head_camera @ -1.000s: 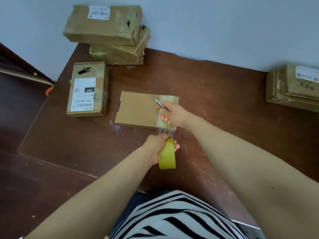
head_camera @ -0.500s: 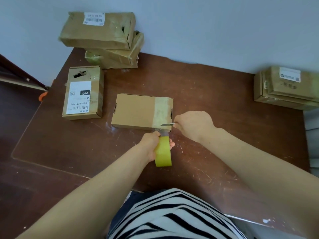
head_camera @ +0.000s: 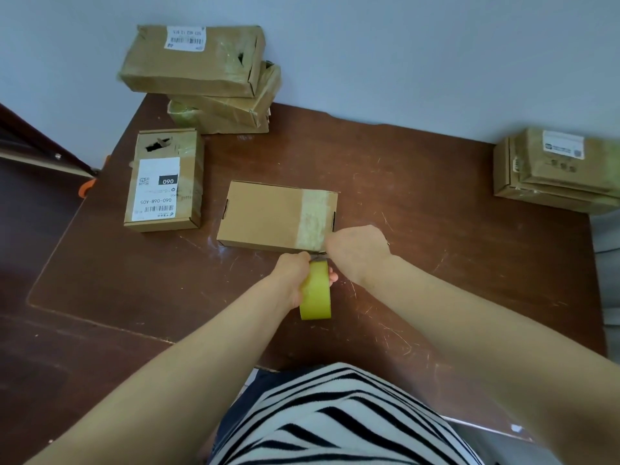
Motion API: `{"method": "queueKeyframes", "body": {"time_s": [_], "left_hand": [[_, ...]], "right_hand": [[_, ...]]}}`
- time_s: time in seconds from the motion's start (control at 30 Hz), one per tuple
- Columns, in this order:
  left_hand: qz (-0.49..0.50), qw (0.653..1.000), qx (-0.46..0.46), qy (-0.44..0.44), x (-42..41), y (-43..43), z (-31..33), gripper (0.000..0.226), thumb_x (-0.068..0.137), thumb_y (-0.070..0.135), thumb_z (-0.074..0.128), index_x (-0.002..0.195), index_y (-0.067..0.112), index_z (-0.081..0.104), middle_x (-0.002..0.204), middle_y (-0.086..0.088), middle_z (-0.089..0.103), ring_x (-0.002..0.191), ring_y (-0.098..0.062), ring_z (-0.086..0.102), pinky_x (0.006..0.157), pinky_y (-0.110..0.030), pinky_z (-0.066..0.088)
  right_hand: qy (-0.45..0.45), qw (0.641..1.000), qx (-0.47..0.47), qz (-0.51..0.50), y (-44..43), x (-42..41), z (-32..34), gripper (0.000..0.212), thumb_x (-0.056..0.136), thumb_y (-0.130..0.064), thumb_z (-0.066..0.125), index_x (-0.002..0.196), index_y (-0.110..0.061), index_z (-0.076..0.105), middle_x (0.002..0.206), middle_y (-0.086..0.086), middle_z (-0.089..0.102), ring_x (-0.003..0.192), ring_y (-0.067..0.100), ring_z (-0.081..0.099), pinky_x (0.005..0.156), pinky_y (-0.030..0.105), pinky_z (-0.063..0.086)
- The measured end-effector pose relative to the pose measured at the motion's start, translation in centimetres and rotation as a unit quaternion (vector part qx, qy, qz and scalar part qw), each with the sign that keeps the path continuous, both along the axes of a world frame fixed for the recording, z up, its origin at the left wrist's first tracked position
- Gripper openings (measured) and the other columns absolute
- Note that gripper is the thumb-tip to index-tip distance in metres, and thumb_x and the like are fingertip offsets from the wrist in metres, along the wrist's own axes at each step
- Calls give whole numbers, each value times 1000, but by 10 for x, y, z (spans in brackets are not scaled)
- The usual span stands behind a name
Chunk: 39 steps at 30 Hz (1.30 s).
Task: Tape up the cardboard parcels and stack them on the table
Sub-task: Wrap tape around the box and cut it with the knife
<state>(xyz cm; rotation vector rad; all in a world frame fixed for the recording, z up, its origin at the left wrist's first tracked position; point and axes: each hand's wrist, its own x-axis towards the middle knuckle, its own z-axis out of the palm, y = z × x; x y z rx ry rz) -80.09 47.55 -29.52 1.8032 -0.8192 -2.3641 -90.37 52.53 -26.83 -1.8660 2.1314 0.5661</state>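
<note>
A plain flat cardboard parcel [head_camera: 265,216] lies in the middle of the brown table [head_camera: 419,209], with a strip of clear tape across its right end. My left hand [head_camera: 293,275] grips a yellow tape roll [head_camera: 315,292] just in front of the parcel's near edge. My right hand [head_camera: 355,246] is closed around a thin metal blade [head_camera: 318,258], whose tip touches the tape between roll and parcel. Most of the blade is hidden by my fingers.
A labelled parcel [head_camera: 164,182] lies left of the plain one. A stack of taped parcels [head_camera: 208,75] leans against the wall at the back left. Two more stacked parcels [head_camera: 557,169] sit at the table's right edge. The table's left edge drops to a dark floor.
My right hand has come off the parcel's top and down to its near right corner with the blade. The left hand with the roll has hardly moved.
</note>
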Motion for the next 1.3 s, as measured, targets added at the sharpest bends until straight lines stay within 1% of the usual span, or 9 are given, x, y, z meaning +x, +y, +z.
{"method": "queueKeyframes", "body": {"time_s": [0.23, 0.33, 0.4, 0.5, 0.6, 0.67, 0.77, 1.07, 1.3], "left_hand": [[-25, 999, 9, -19, 0, -5, -2, 27, 101, 4, 30, 92, -3, 54, 69, -16, 55, 46, -23, 55, 42, -24, 50], [-41, 999, 8, -23, 0, -6, -1, 22, 99, 2, 33, 100, -5, 54, 70, -16, 56, 47, -24, 56, 42, -25, 52], [-43, 999, 11, -24, -1, -6, -1, 23, 99, 2, 33, 101, -5, 54, 70, -16, 56, 52, -25, 54, 41, -25, 51], [-36, 999, 15, -17, -1, -6, 0, 23, 100, 2, 32, 97, -4, 55, 70, -16, 54, 55, -25, 52, 41, -24, 50], [-22, 999, 21, -9, -1, -5, 0, 25, 102, 6, 29, 103, -3, 53, 74, -15, 54, 58, -24, 51, 40, -24, 49], [-13, 1000, 23, -10, -2, -5, -1, 25, 103, 7, 29, 107, -3, 52, 77, -15, 54, 59, -23, 52, 38, -24, 49], [-21, 999, 36, -8, 1, -4, -4, 22, 101, 7, 34, 101, -3, 54, 74, -15, 54, 55, -23, 54, 39, -23, 48], [-58, 996, 53, -29, 45, -20, 1, 27, 98, 9, 38, 80, -2, 55, 50, -12, 58, 37, -18, 56, 38, -21, 47], [-80, 997, -12, -19, 40, -44, 23, 33, 102, 13, 33, 83, -3, 55, 50, -11, 60, 38, -18, 57, 40, -20, 48]], "right_hand": [[-102, 976, 61, -181, 53, -57, -23, 26, 94, -22, 42, 110, -19, 62, 106, 3, 58, 99, 28, 58, 74, 35, 48], [-105, 970, 79, -204, 78, -79, -32, 40, 99, -33, 42, 138, -27, 44, 123, 1, 54, 115, 25, 51, 89, 37, 46], [-71, 981, 7, -183, 78, -80, -34, 44, 99, -41, 42, 141, -28, 39, 125, 0, 53, 119, 22, 45, 93, 34, 40], [-200, 953, -181, -136, 46, -59, -27, 35, 101, -26, 41, 135, -25, 51, 130, 0, 55, 122, 21, 43, 94, 34, 43], [-285, 943, -169, -25, -4, -31, -24, 47, 103, -19, 34, 149, -15, 26, 156, 5, 25, 145, 20, 17, 115, 25, 11], [-250, 961, -113, 27, -26, -22, -31, 54, 105, -28, 24, 152, -13, 2, 160, 4, -4, 147, 18, -7, 114, 25, -9], [-178, 982, -27, 54, -34, -22, -51, 58, 104, -35, 18, 150, -15, -11, 158, 3, -18, 145, 17, -19, 115, 31, -13], [-158, 984, -46, 69, -31, -19, -68, 79, 95, -59, 21, 150, -13, -13, 157, 5, -20, 144, 18, -21, 115, 35, -16], [-107, 990, -52, 74, -27, -6, -68, 76, 100, -48, 26, 147, -7, -18, 155, 16, -25, 142, 29, -25, 112, 41, -18]]}}
